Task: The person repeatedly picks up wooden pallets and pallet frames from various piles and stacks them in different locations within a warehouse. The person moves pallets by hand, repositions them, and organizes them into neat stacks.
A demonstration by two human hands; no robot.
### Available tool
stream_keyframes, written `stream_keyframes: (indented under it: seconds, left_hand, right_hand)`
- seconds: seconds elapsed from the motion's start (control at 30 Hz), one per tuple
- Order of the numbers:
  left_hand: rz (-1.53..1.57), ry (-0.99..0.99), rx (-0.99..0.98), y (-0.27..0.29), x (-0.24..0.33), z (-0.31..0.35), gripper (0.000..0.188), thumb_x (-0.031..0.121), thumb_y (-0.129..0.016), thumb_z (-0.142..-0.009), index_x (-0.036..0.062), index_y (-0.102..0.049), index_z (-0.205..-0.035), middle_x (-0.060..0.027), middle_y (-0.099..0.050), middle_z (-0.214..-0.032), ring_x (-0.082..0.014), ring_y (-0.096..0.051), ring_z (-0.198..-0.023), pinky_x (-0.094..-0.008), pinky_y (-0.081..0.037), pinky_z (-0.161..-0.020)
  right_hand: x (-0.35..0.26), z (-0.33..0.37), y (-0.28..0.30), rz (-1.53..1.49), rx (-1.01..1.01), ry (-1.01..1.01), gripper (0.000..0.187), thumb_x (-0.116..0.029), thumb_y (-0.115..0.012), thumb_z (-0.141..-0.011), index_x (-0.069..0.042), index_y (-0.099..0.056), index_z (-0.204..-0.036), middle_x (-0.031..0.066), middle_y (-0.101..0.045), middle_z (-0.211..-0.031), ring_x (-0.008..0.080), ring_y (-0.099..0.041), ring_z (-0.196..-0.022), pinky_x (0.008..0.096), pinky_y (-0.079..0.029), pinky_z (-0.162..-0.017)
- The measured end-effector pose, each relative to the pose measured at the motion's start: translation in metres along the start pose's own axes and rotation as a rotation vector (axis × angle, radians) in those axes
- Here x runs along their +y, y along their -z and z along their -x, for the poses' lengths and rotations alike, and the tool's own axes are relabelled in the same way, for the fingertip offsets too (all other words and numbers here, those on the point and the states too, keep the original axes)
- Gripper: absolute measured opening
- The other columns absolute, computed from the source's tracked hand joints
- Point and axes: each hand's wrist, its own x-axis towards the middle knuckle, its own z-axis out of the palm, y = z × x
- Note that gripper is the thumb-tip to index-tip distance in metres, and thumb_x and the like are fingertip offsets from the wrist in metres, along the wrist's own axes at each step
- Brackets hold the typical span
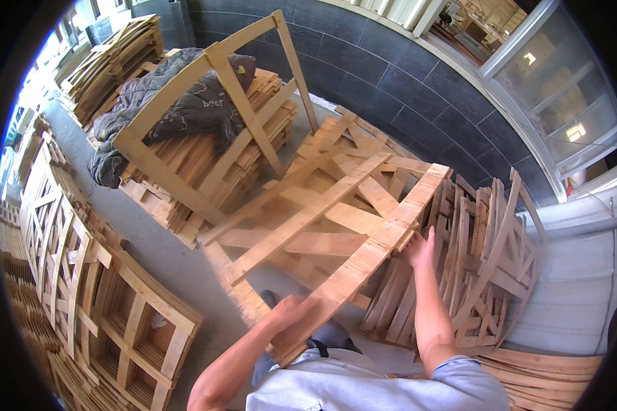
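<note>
A slatted wooden frame [363, 257] made of light boards lies tilted in front of my body. My left hand [290, 312] is closed on its near left corner, blurred a little. On the near right edge, my right hand [419, 249] grips the same frame, thumb up, with some fingers hidden beneath the board. Beyond the frame, and partly hidden by it, sit more crossed wooden slats [353, 140]. The frame's far left part is smeared by motion.
An upright wooden frame [168, 89] leans by a plank stack draped with a dark quilted blanket [192, 103]. Slatted frames [140, 335] pile up at the left. Leaning frames [487, 267] stand at the right, near a dark tiled wall [404, 75] and a window [559, 89].
</note>
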Motion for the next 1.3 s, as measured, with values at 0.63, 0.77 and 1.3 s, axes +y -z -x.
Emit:
stream_keyframes:
  seconds: [0.63, 0.77, 1.3]
  left_hand:
    - [-0.202, 0.036, 0.151, -0.014, 0.000, 0.078, 0.073, 0.066, -0.050, -0.085, -0.0025, -0.071, -0.100, -0.0254, -0.068, -0.102, -0.0398, -0.065, -0.099, -0.0484, -0.050, -0.088]
    - [0.023, 0.022, 0.234, -0.036, -0.037, 0.113, 0.075, 0.064, -0.056, -0.081, -0.0047, -0.068, -0.107, -0.0256, -0.066, -0.111, -0.0381, -0.063, -0.106, -0.0465, -0.048, -0.091]
    - [-0.082, 0.066, 0.687, -0.134, -0.149, 0.107, 0.065, 0.044, -0.074, -0.069, 0.0040, -0.056, -0.116, -0.0174, -0.059, -0.112, -0.0356, -0.056, -0.109, -0.0479, -0.047, -0.090]
  right_hand:
    - [-0.009, -0.034, -0.101, 0.714, -0.247, 0.104, 0.053, -0.045, -0.046, -0.092, 0.001, -0.062, -0.114, 0.0145, -0.065, -0.109, 0.0284, -0.061, -0.104, 0.0404, -0.047, -0.095]
    - [0.043, 0.021, -0.206, 0.896, -0.354, 0.087, 0.051, -0.043, -0.047, -0.091, 0.001, -0.062, -0.114, 0.0144, -0.065, -0.108, 0.0283, -0.061, -0.103, 0.0402, -0.047, -0.094]
    - [0.166, 0.155, -0.339, 1.118, -0.789, -0.045, 0.043, -0.033, -0.053, -0.088, 0.002, -0.062, -0.110, 0.0144, -0.064, -0.105, 0.0280, -0.062, -0.099, 0.0391, -0.049, -0.089]
